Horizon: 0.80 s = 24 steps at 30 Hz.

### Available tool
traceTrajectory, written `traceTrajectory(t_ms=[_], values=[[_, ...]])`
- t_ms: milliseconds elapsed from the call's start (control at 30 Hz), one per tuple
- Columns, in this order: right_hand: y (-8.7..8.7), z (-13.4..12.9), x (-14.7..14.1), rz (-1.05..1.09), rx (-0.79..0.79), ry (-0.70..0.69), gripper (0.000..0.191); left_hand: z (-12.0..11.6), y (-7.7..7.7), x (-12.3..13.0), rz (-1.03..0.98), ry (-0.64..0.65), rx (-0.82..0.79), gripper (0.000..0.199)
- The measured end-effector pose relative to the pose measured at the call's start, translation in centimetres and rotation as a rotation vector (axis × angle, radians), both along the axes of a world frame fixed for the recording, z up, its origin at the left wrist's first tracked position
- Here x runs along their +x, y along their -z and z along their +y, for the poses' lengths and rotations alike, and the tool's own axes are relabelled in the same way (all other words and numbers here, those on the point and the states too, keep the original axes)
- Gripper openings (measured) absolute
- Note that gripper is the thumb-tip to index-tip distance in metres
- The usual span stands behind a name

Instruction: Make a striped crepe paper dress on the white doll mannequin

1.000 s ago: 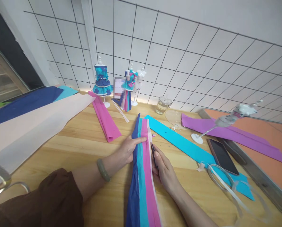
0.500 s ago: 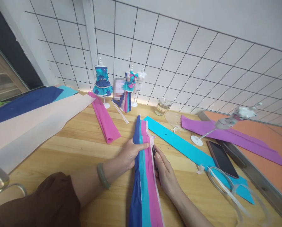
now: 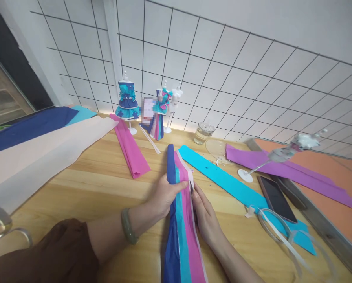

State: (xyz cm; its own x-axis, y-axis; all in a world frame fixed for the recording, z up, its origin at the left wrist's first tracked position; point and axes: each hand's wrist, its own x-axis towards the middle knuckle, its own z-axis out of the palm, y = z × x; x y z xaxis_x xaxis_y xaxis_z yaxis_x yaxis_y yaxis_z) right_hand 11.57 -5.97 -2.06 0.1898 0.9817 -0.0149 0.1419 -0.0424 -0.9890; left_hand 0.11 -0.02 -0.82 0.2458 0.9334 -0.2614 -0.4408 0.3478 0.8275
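Note:
My left hand [image 3: 162, 195] is closed on a long striped piece of crepe paper [image 3: 182, 232] in navy, turquoise, pink and white, with the thumb across its front. A green bangle [image 3: 129, 226] circles that wrist. At the paper's white right edge, my right hand [image 3: 204, 212] is closed around dark scissors [image 3: 191, 186]; mostly the pointed blade shows and the handles are hidden by the fingers. The paper hangs down past the bottom of the view. Just beyond it, a bright blue strip [image 3: 220, 175] lies on the wooden table.
Mannequins in paper dresses [image 3: 126, 100] stand by the tiled wall, near a glass cup [image 3: 204, 133]. A white mannequin [image 3: 294, 147], a phone [image 3: 277, 198] and curled white ribbon [image 3: 279, 230] are at right. Pink paper [image 3: 130, 149] and wide pale sheets [image 3: 55, 153] lie left.
The top navy part of the striped paper has folded over and stands more upright. The scissors' blade now sits against the white edge, a little below my left thumb.

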Motion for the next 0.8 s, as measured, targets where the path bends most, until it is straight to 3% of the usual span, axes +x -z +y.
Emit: traceTrajectory(t_ms=[800], values=[[-0.13,0.12,-0.22,-0.020,0.065,0.054,0.052,-0.86,0.08,0.32,0.019,0.035,-0.013,0.040]])
